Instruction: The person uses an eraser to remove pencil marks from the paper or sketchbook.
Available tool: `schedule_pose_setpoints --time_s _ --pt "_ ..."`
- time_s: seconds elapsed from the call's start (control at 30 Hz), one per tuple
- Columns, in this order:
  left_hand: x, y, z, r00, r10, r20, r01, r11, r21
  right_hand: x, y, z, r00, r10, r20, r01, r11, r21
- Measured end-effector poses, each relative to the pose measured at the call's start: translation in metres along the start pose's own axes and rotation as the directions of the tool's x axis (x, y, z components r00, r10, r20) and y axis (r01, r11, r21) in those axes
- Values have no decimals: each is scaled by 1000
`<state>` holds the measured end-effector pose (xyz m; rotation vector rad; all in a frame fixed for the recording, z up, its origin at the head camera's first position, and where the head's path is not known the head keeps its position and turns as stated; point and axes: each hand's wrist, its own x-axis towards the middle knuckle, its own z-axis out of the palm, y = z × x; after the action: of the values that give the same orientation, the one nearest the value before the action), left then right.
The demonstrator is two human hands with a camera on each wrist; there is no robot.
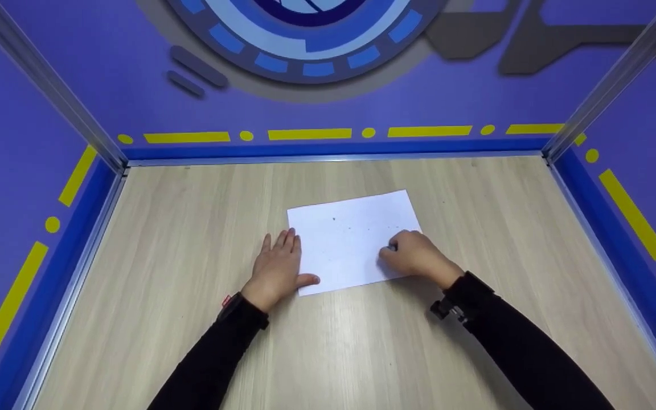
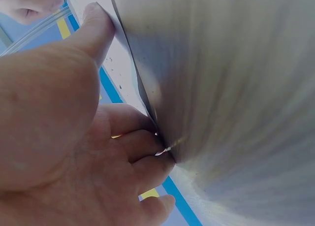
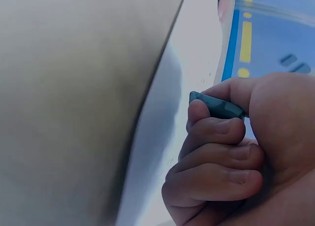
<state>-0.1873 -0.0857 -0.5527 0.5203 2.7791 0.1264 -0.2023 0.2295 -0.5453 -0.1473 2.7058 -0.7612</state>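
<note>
A white sheet of paper (image 1: 345,245) lies slightly turned on the wooden table, with several dark specks on it. My left hand (image 1: 278,263) rests at the sheet's left edge, fingers stretched away from me and the thumb over the lower left corner. In the left wrist view the thumb (image 2: 96,31) lies on the paper's edge. Over the sheet's right side, my right hand (image 1: 412,253) pinches a small dark teal eraser (image 3: 219,107) between thumb and index finger, the other fingers curled in. From the head view the hand hides most of the eraser.
The pale wooden table (image 1: 191,228) spreads around the sheet. Behind it stands a purple-blue wall (image 1: 305,114) with yellow dashes, and similar panels close off both sides. Metal rails (image 1: 333,158) run along the table's edges. Both wrists carry dark bands.
</note>
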Motion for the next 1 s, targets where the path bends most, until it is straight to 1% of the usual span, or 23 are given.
schedule_pose_setpoints --time_s 0.1,0.17,0.3,0.4,0.47,0.6,0.7,0.77,0.9,1.0 --pt "0 -1 1 1000 3 -1 -3 1000 5 7 -21 8 998 -61 1 61 997 -36" --pt "0 -1 1 1000 6 -8 -6 1000 3 11 -37 15 996 -83 13 84 995 -60" --pt "-1 -1 1 1000 4 -24 -4 1000 -2 18 -68 31 991 -108 77 115 989 -92" --pt "-2 -1 1 999 4 -41 -5 1000 -6 22 -84 43 983 -132 124 146 983 -111" --pt "-1 -1 2 999 8 -49 -8 1000 -11 24 -90 50 981 -145 129 162 977 -135" --pt "-1 -1 1 999 4 -53 -4 1000 -6 28 -90 56 983 -141 121 159 975 -157" --pt "-1 -1 0 998 0 -57 1 1000 10 29 -84 54 984 -137 116 153 979 -138" --pt "0 0 0 999 1 -54 0 1000 19 27 -77 51 987 -112 113 125 985 -120" --pt "0 2 2 999 0 -43 1 1000 28 22 -56 41 994 -67 83 75 992 -99" --pt "-1 0 1 999 -8 -33 8 1000 27 18 -39 31 995 -79 55 84 992 -92"
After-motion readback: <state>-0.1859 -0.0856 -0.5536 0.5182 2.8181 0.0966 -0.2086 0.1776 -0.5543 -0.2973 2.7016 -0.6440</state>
